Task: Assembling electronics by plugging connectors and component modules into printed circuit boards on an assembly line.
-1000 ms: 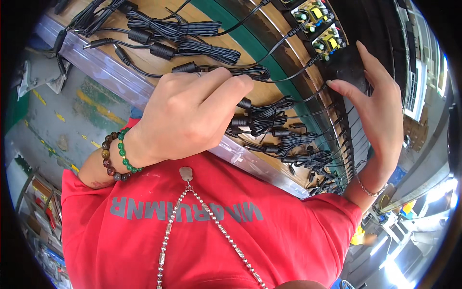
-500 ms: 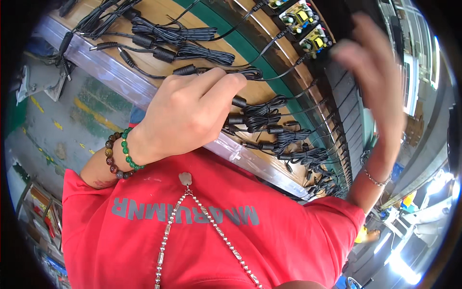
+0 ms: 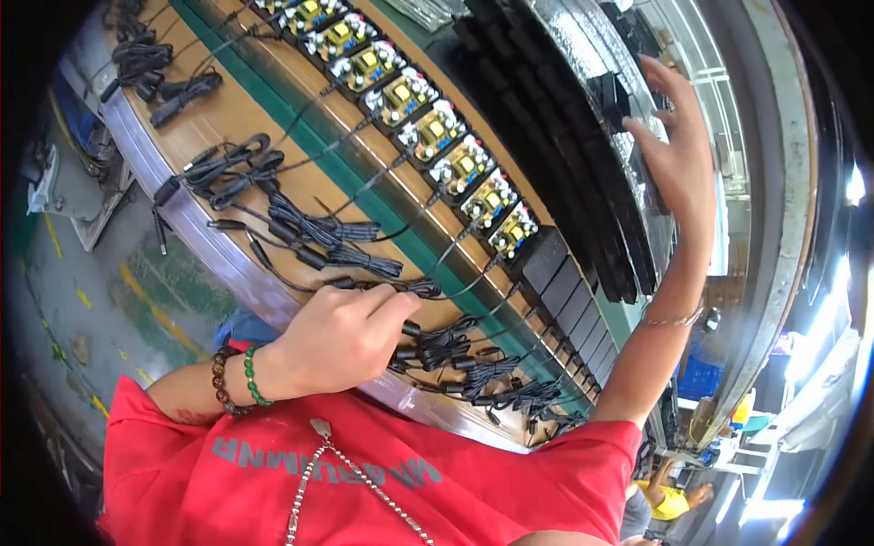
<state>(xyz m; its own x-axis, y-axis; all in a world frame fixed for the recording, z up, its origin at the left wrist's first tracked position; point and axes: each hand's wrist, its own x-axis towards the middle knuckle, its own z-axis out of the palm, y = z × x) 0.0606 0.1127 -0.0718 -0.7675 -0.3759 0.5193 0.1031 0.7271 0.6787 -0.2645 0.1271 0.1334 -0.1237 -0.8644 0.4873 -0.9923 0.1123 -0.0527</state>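
Note:
My left hand (image 3: 341,337) is closed at the table's near edge, its fingers curled over a black coiled cable (image 3: 422,289); the fingertips are hidden beneath the knuckles. The cable's ferrite lump and plug end stick out on the left of the hand. Stretched far out to the right, my right hand (image 3: 678,136) has thumb and fingers apart and nothing visible between them. Just left of its thumb is a small black plastic case part (image 3: 610,98). Green-and-yellow circuit boards (image 3: 430,130) sit in open black cases in a row, each with a cable leading toward me.
More bundled black cables (image 3: 319,232) lie along the wooden table (image 3: 264,114), which has a clear plastic edge. Closed black cases (image 3: 564,291) continue the row. Long stacks of black parts (image 3: 555,136) stand beyond it. A person in yellow (image 3: 669,502) is at lower right.
The view has swung right and shows more boards and the black stacks. My right hand, blurred before, has reached farther out beside a black case part. My left hand stays on the cable.

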